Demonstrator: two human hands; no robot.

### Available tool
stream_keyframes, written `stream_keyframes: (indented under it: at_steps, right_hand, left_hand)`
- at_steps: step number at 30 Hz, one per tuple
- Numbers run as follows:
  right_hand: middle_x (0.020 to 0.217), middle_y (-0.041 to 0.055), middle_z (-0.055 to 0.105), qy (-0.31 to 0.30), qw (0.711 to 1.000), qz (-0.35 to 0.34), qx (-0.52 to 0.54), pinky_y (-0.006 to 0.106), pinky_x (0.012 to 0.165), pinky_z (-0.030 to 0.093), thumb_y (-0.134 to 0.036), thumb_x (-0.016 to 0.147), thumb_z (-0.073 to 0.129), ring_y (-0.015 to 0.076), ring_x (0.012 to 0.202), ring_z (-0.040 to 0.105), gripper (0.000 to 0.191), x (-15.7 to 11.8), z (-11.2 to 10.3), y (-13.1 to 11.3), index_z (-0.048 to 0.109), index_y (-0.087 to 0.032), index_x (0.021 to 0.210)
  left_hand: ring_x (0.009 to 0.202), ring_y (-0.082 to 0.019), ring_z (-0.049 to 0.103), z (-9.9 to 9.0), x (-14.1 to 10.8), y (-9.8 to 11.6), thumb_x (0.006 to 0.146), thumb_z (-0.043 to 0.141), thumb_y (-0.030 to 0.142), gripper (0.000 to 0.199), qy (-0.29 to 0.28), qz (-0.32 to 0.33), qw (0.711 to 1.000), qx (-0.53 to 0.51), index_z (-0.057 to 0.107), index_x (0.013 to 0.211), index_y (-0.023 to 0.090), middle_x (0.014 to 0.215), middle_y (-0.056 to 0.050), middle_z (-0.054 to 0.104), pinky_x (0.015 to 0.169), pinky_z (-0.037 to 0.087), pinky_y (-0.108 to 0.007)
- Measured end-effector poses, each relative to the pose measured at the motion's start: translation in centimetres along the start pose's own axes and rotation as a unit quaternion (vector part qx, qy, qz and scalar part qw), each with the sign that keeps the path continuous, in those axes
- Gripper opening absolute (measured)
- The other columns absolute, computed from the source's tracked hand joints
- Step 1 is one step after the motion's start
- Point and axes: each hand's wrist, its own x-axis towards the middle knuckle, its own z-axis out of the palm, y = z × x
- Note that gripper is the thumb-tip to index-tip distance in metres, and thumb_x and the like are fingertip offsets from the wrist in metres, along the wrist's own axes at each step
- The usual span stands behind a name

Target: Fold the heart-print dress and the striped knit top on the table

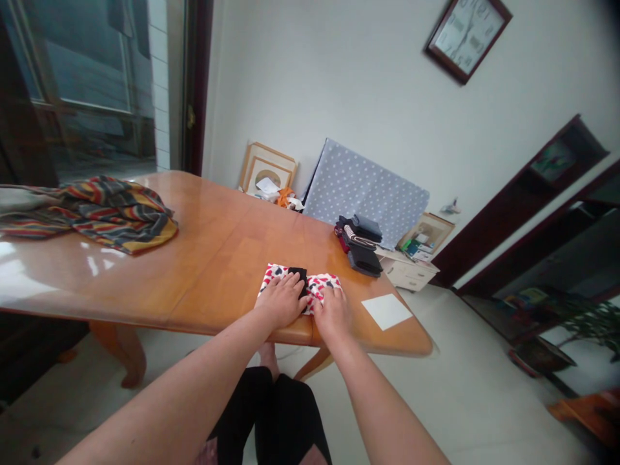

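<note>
Heart-printed cloth (325, 281), flat, soft.

The left hand (282, 299) lies flat on a white cloth with red and black shapes (323, 281) and a black patch, and the right hand (334, 312) rests on the same cloth, just beside it. Beyond the right hand sits a stack of folded clothes (361, 244); to its right lies a white sheet (386, 311). Well to the left of both hands, a striped cloth (119, 213) lies crumpled on the wooden table (217, 258).
</note>
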Motion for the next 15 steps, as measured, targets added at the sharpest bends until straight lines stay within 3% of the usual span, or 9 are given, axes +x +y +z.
stream_keyframes:
  at_steps: [7,11,15]
  right_hand:
    - [0.116,0.0117,0.063,0.034,0.995,0.092,-0.021,0.032,0.081,0.042,-0.024,0.093,0.055,0.0254,0.104,0.059,0.02,1.4,0.5,0.4,0.063,-0.019,0.111]
    - [0.111,0.0103,0.065,0.031,0.999,0.022,-0.011,0.033,0.084,0.041,-0.027,0.091,0.059,0.0262,0.106,0.057,0.017,0.3,0.5,0.5,0.067,-0.022,0.106]
    - [0.103,0.0099,0.069,0.029,0.998,-0.029,0.037,0.034,0.086,0.042,-0.042,0.093,0.058,0.0261,0.102,0.058,0.025,-0.2,-0.1,1.4,0.073,-0.022,0.1]
  left_hand:
    - [0.149,-0.031,0.034,-0.2,0.0,0.1,0.101,0.035,0.055,0.06,0.006,0.009,1.0,0.024,0.055,0.143,0.018,0.159,-0.012,0.043,0.121,0.024,-0.051]
    - [0.149,-0.032,0.034,-0.2,0.0,0.2,0.1,0.036,0.056,0.061,0.005,0.002,1.0,0.015,0.055,0.143,0.018,0.16,-0.012,0.043,0.121,0.023,-0.052]
    - [0.149,-0.032,0.034,-0.2,0.0,0.2,0.101,0.035,0.056,0.06,0.003,0.005,1.0,0.011,0.054,0.144,0.018,0.16,-0.013,0.042,0.121,0.022,-0.051]
